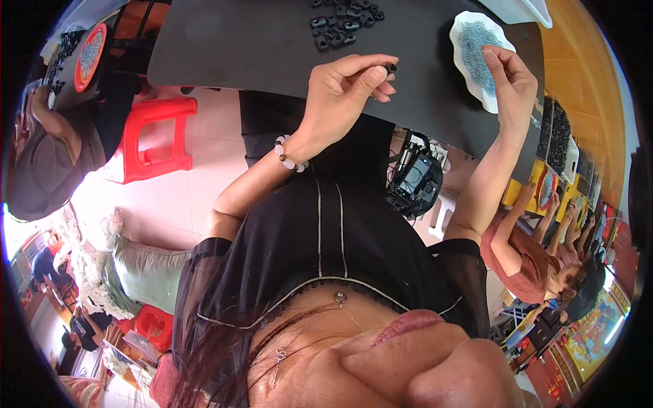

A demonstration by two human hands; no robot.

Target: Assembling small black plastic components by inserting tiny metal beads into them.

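Pinching a small black piece [390,69] at the fingertips is the left hand [340,88], out over the near side of the dark table [231,41]. Main thing to look at: the white scalloped dish [490,104] of tiny bluish bits [475,53] is well off to that hand's right, with a gap of bare table between. The right hand [517,85] is clearly the nearer one, reaching over the dish's right edge, thumb and fingers drawn in narrow. Can't tell if there's a bit between them. Dish's long axis runs roughly away from the body, leaning left at the far end. The black piece is too small for me to call its axis. Loose black parts [337,39] sit beyond the left hand, nearer to it than the right. Labels? None I can make out on parts or dish; the colourful wall panel [595,333] is too warped to read.
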